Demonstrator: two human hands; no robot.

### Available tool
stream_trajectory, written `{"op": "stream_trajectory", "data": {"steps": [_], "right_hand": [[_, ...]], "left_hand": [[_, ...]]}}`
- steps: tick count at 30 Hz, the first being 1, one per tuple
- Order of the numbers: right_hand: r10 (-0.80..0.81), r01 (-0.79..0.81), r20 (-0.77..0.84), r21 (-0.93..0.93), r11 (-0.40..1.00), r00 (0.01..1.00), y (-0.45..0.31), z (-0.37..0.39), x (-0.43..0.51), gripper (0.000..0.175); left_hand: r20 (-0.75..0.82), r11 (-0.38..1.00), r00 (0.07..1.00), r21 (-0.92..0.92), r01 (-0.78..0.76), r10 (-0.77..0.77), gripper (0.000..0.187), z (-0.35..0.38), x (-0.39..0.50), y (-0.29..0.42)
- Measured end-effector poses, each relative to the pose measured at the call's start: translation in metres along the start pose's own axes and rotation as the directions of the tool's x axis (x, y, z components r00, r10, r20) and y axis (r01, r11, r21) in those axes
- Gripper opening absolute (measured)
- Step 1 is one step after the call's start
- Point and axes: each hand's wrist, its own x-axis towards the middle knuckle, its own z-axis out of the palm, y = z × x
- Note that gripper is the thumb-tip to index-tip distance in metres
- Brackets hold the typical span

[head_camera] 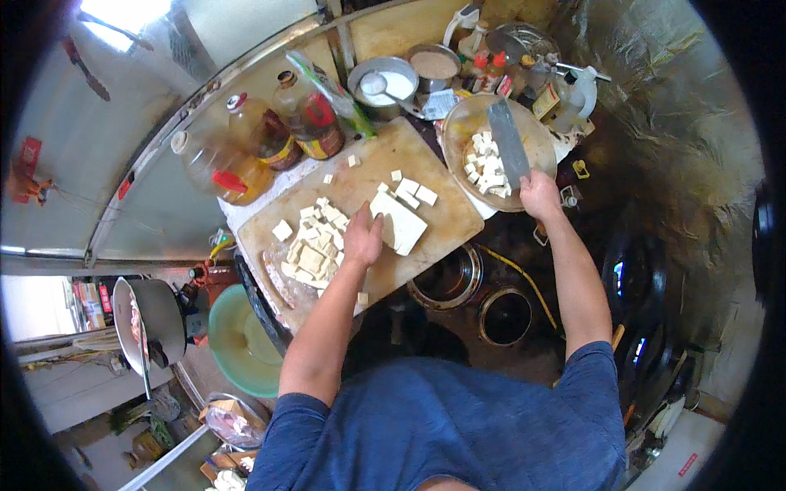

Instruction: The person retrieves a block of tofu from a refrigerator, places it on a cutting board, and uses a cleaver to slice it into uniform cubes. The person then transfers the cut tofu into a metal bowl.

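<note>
My right hand (540, 193) grips the handle end of a cleaver (508, 138). Its broad blade slants over a large round bowl (540, 132), beside a heap of white tofu cubes (488, 166) lying in it. On a worn cutting board (451, 215), my left hand (363, 238) is at the left edge of a tofu slab (398, 222), thumb apart from the fingers; whether it presses on the slab is unclear. Left of that hand spreads a pile of cut tofu (313, 245). A few loose tofu pieces (417, 191) lie beyond the slab.
Large plastic bottles (249, 132) line the board's far left edge. Behind it stand a metal pot with white powder and a ladle (387, 83), and sauce bottles (491, 67). Below are round stove openings (445, 279) and a yellow hose (519, 270). A green basin (236, 344) sits left.
</note>
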Motion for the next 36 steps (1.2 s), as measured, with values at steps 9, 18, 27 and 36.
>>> {"op": "stream_trajectory", "data": {"steps": [9,18,27,36], "right_hand": [[-0.382,0.377,0.183,0.063,0.924,0.906,-0.087,0.022,-0.085,0.017],[-0.414,0.449,0.392,0.002,0.894,0.822,-0.119,0.054,-0.096,0.010],[-0.367,0.418,0.452,-0.013,0.908,0.813,-0.119,0.116,-0.095,0.014],[-0.371,0.415,0.412,-0.019,0.910,0.832,-0.125,0.088,-0.093,0.016]], "left_hand": [[-0.015,0.999,0.999,-0.015,0.039,-0.039,0.064,-0.001,-0.015,-0.001],[0.027,0.995,0.996,-0.049,0.088,-0.087,0.064,-0.002,-0.013,0.001],[0.059,0.994,0.993,-0.024,0.103,-0.101,0.065,-0.005,-0.018,0.007],[0.069,0.993,0.991,-0.039,0.116,-0.113,0.066,-0.006,-0.012,0.002]]}}
